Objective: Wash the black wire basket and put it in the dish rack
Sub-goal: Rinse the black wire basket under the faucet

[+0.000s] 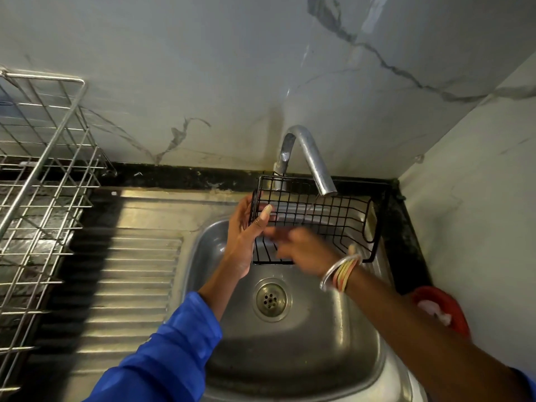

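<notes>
A black wire basket [333,216] hangs over the steel sink [342,352], right under the tap spout [316,166]. My left hand [246,230] grips its left end, thumb inside the wires. My right hand [298,246] is blurred by motion and lies against the basket's front side; its fingers are too smeared to tell how they lie. Several bangles ring that wrist. The metal dish rack [43,181] stands at the far left on the counter.
A ribbed steel drainboard [124,274] runs between the rack and the sink. The drain [271,299] sits mid-basin. A red tub [443,309] with something white in it is at the right edge. Marble walls close in behind and to the right.
</notes>
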Tool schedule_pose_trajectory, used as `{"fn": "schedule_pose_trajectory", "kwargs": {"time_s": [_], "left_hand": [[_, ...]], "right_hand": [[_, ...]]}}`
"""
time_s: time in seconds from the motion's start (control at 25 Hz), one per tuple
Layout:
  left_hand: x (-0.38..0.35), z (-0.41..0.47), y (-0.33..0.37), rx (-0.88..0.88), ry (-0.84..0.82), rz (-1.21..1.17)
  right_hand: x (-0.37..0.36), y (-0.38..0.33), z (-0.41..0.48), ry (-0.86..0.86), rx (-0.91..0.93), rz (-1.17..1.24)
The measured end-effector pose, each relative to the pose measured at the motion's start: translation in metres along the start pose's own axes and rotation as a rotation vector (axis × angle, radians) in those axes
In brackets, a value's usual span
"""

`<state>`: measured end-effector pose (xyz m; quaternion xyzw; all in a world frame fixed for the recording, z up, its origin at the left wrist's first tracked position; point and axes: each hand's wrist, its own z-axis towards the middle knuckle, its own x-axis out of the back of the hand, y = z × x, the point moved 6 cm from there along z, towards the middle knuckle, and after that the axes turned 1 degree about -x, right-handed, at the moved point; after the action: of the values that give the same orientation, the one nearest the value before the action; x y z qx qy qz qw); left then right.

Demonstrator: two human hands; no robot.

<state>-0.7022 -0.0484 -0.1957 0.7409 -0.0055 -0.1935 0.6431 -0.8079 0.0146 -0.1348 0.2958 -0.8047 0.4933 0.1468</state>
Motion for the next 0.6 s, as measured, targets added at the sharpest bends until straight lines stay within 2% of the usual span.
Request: {"fn": "schedule_pose_trajectory", "kwargs": {"time_s": [0.04, 0.12, 0.16, 0.28, 0.36, 0.4, 0.52, 0.6], "left_hand": [[0.000, -0.001, 0.001, 0.019, 0.005, 0.011], [0.004, -0.001, 0.005, 0.024, 0.011, 0.027], [0.009, -0.001, 0.007, 0.013, 0.007, 0.030], [0.020, 0.001, 0.014, -0.039, -0.013, 0.005], [0.022, 0.001, 0.013, -0.034, 0.011, -0.012], [0.021, 0.000, 0.012, -0.020, 0.017, -0.008], [0.018, -0.004, 0.005, 0.048, 0.019, 0.030], [0.017, -0.010, -0.001, 0.120, 0.025, 0.020]], "right_hand": [[-0.021, 0.002, -0.005, -0.074, 0.110, -0.157], [-0.030, 0.020, -0.016, -0.111, 0.254, -0.467], [-0.019, 0.037, -0.019, -0.127, 0.217, -0.500], [0.014, 0.085, -0.023, -0.084, -0.123, -0.509], [0.012, 0.079, -0.021, 0.013, -0.176, -0.684], [0.005, 0.065, -0.016, 0.066, -0.175, -0.612], [0.018, 0.034, 0.005, 0.217, -0.146, -0.176], [0.046, 0.026, 0.021, 0.318, -0.188, 0.252]]}}
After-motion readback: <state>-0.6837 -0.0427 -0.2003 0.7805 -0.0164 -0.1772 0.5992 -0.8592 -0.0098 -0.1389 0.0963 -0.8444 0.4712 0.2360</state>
